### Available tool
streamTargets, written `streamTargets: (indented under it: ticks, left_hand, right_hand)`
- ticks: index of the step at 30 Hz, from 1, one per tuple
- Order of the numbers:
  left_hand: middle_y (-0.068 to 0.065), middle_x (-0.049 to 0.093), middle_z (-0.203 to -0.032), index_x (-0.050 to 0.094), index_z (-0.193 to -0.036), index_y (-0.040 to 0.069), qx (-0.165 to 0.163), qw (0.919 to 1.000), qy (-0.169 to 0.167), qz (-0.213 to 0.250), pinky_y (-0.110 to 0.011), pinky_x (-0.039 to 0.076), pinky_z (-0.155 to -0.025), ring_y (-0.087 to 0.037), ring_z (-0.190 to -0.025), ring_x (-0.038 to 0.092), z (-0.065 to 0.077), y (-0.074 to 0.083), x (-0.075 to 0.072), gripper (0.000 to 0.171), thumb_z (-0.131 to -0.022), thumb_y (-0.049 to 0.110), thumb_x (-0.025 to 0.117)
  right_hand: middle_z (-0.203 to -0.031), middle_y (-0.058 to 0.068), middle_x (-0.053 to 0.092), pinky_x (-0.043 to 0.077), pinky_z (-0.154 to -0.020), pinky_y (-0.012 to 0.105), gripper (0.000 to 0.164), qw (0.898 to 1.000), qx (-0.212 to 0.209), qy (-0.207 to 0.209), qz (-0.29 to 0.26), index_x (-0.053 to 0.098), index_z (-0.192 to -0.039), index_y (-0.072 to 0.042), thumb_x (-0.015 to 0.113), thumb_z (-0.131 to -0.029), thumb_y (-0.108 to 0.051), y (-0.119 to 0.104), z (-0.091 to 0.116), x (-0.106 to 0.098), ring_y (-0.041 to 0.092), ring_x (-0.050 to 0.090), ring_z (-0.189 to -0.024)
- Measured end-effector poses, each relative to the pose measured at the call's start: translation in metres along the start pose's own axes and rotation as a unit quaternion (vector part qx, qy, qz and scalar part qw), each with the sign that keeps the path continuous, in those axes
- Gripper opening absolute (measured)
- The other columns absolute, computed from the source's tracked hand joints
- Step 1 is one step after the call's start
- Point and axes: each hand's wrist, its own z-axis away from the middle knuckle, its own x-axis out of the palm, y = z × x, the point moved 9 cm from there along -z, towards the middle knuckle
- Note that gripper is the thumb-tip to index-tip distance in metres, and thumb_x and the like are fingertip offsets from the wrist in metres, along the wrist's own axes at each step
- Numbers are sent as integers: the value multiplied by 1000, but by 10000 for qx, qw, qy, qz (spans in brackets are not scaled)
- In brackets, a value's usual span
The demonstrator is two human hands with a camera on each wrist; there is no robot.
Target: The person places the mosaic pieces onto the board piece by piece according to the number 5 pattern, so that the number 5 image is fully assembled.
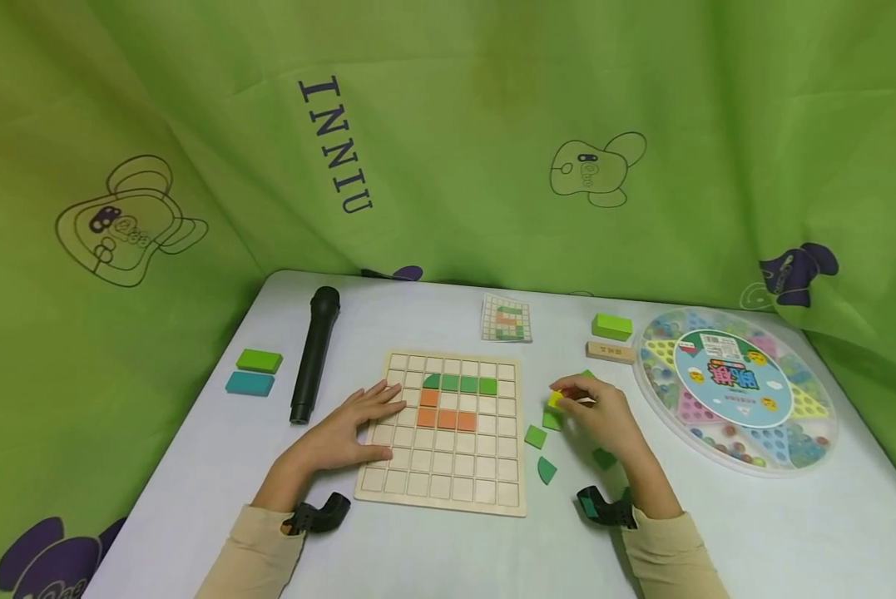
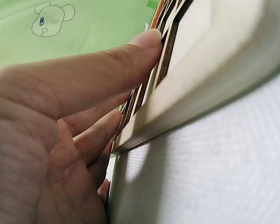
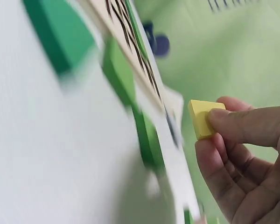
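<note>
My right hand (image 1: 601,416) pinches a small yellow square tile (image 3: 196,119) between thumb and fingertips, to the right of a wooden grid board (image 1: 422,460). Around and under that hand lie loose green tiles, among them a square one (image 1: 535,437) and a dark green quarter-round one (image 1: 547,471). My left hand (image 1: 346,433) rests at the board's left side with spread fingers; its thumb lies over the rim in the left wrist view. Set in the grid are a row of green tiles (image 1: 469,384) and, beneath, several orange tiles (image 1: 447,418).
A patterned card (image 1: 507,319) lies behind the board. At left are a black microphone (image 1: 315,358), a green block (image 1: 259,360) and a teal block (image 1: 249,383). Right hold a green block (image 1: 612,326), a wooden block (image 1: 610,353) and a round marble game box (image 1: 735,391).
</note>
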Motion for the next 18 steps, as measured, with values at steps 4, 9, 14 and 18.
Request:
streamTargets:
  ticks: [4,9,14,18]
  left_hand:
    - [-5,32,-154,48,-140,10,-5,10000,11,13,-55,10,-117,-31,-145,18,0,-1,0,74,-76,36,77]
    - [-4,32,-154,48,-140,11,-22,10000,25,-30,-54,11,-117,-30,-146,18,0,-2,1,74,-77,37,76]
    - [-5,32,-154,49,-139,10,-49,10000,25,-33,-54,11,-117,-30,-146,18,0,-2,1,73,-77,37,76]
    - [-5,32,-154,49,-139,10,-70,10000,10,-14,-54,11,-117,-30,-146,18,0,-2,0,73,-77,37,76]
  right_hand:
    - [-93,4,68,55,-76,26,19,9987,-150,-357,-337,70,-104,-8,68,-85,-6,-24,-2,26,18,62,-86]
    - [-94,2,67,55,-74,25,18,9947,-122,-858,-558,69,-103,-7,69,-85,-5,-43,-5,58,15,60,-86]
    - [-93,-1,66,53,-73,24,17,9914,-254,-1205,-439,70,-101,-10,69,-85,-6,-51,-7,80,12,58,-83]
    - [-89,-1,66,51,-69,22,16,9901,-468,-1310,-208,70,-99,-10,68,-85,-5,-55,-10,90,10,57,-78]
